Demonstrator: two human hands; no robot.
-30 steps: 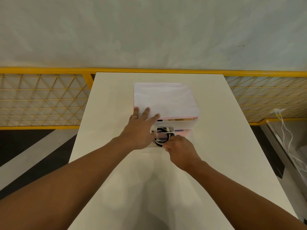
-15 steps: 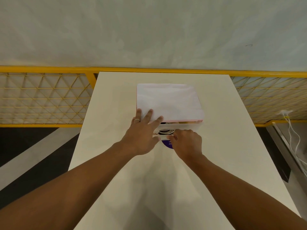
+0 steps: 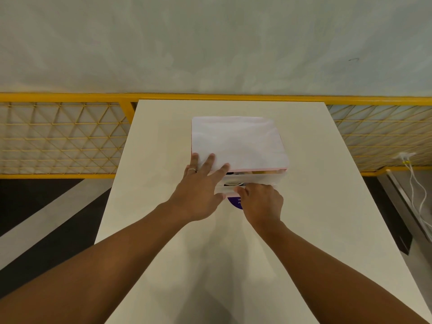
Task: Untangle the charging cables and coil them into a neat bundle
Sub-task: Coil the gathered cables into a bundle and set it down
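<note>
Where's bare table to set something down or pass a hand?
Free: white table strips left and right of the pink-edged plastic drawer box, and a strip between it and the yellow metal rail. Crowded: the box front, where the left hand presses the top and the right hand grips the translucent drawer; both forearms cross the near table.

Inside of drawer hidden (dark sliver only); purple label half behind right hand, text unreadable.

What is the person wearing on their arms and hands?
Nothing covers either arm: the left forearm and right forearm show no sleeves, watch or bands. The left hand has a plain silver ring on one finger. The right hand shows no ring or glove.
</note>
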